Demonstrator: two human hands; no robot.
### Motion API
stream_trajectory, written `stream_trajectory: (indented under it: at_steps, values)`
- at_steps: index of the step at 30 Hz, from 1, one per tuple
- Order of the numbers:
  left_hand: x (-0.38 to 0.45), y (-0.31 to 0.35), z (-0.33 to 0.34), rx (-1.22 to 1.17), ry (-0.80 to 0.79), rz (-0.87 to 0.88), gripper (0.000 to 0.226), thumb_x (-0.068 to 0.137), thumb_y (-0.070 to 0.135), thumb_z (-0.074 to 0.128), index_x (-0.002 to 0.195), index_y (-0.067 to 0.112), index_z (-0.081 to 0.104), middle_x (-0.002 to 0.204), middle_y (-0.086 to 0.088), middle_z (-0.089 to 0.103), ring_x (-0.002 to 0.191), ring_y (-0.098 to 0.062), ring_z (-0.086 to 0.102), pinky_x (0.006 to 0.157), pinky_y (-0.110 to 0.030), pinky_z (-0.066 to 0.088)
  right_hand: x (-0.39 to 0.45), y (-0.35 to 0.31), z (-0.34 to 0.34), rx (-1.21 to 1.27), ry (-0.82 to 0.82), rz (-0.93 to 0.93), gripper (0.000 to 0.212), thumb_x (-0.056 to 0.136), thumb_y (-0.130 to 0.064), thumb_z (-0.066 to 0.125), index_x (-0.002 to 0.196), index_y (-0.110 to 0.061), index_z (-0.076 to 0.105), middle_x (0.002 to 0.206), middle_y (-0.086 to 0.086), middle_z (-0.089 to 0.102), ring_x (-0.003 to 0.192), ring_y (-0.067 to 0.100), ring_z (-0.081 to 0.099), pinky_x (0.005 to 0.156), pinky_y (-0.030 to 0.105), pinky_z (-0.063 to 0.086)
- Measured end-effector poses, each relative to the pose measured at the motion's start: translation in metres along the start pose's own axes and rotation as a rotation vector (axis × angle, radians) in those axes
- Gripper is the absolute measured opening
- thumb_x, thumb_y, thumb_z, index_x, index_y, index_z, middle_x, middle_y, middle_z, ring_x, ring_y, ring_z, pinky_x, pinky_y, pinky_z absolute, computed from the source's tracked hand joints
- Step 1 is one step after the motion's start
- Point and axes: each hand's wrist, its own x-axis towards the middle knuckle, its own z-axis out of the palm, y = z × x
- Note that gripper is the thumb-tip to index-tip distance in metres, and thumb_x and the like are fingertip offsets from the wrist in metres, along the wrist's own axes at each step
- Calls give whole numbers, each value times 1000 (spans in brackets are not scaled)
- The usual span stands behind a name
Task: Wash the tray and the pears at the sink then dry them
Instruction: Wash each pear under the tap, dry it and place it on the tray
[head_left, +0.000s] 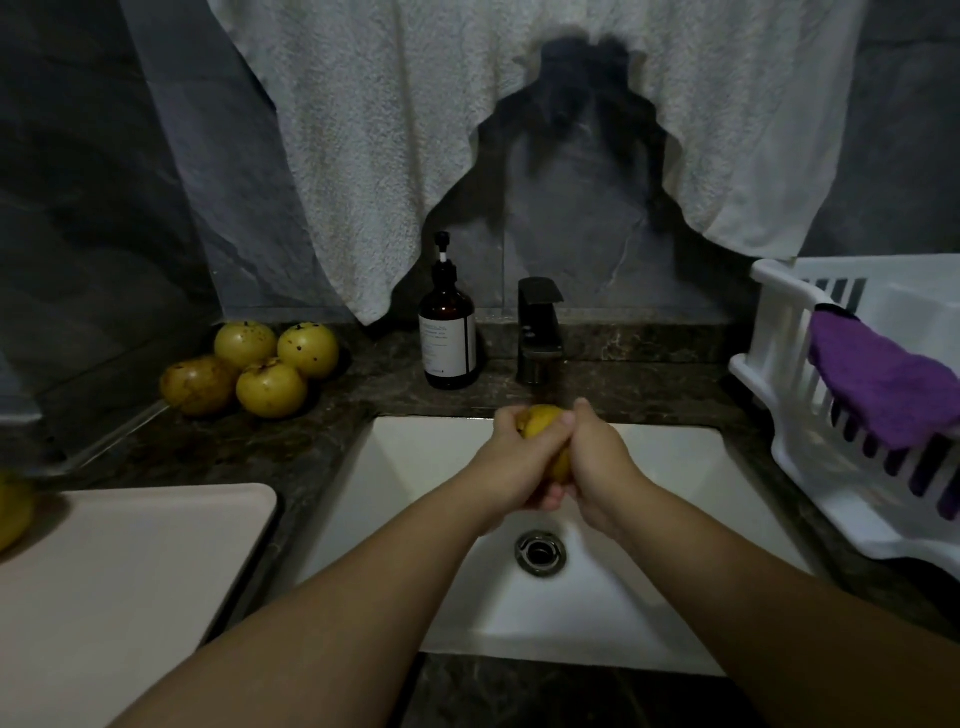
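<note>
Over the white sink (675, 467), below the dark faucet (540, 332), both hands wrap one yellow pear (543, 418). My left hand (511, 462) grips it from the left and underneath. My right hand (597, 467) grips it from the right, fingers curled over its top. Much of the pear is hidden by the fingers. Several more yellow pears (260, 364) lie in a group on the dark counter at the back left. A pale tray (130, 571) lies flat on the counter at the left, with another pear (13, 509) at its far left edge.
A brown soap pump bottle (449, 338) stands left of the faucet. A white dish rack (810, 415) with a purple cloth (883, 384) over its rim sits at the right. White towels (389, 156) hang on the wall above. The drain (540, 552) lies below the hands.
</note>
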Motion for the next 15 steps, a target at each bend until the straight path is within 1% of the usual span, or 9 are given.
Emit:
stream_trajectory:
  at_steps: [2,4,6,7,9,10,11,13,15]
  values:
    - [1,5,1,6,55,-29,56,99,69,47,134,26,45,96,-17,68,57,-19,64,58,-32,57,0,4,3,-123,24,-65,45,103,-58,38,115,-21,61,107,12,67,99,27,66,87,43,55]
    - [1,9,-1,-63,58,-145,66,99,76,32,121,19,57,80,-13,71,54,-18,65,52,-27,55,0,4,3,-281,87,-322,24,101,-53,47,108,-34,61,106,0,65,96,17,63,73,33,48]
    - [-2,8,-2,-87,-9,-185,72,95,81,34,115,18,62,73,-9,70,55,-17,65,52,-27,55,0,-2,0,-323,91,-450,14,102,-42,50,98,-38,63,102,-6,65,95,13,61,73,31,47]
    - [-3,6,-1,-50,-24,-151,71,92,82,42,119,19,61,81,-10,72,61,-18,67,58,-29,58,0,-5,0,-283,76,-407,17,103,-37,48,98,-36,65,102,-3,65,97,16,62,77,33,49]
    - [-2,1,-1,-10,11,-69,69,88,76,59,133,24,50,106,-12,70,76,-21,71,72,-35,63,-2,-8,1,-188,9,-181,22,106,-33,44,105,-29,65,106,8,63,99,25,60,87,40,51]
    - [-1,0,0,-29,40,-63,68,89,71,63,136,25,45,114,-13,67,82,-23,73,73,-37,64,-4,-7,2,-175,-12,-130,22,106,-35,43,109,-26,63,108,10,62,99,26,59,89,41,50]
    - [-1,1,1,-98,57,-83,64,92,69,61,136,25,46,117,-13,67,87,-24,75,71,-36,64,-4,-5,3,-196,-24,-151,22,106,-38,44,112,-28,62,112,8,61,100,23,59,89,40,50]
    - [-3,7,1,-359,2,-170,59,99,67,51,135,21,56,116,-12,74,88,-24,79,61,-34,62,-3,3,6,-336,-16,-402,21,102,-43,52,118,-35,63,122,-5,58,107,10,57,93,32,49]
    - [-8,13,-2,-596,-111,-275,64,100,68,46,134,16,62,109,-13,78,86,-24,79,59,-34,62,-5,4,6,-477,-16,-639,18,98,-39,60,114,-42,67,122,-20,53,108,-5,51,90,17,41]
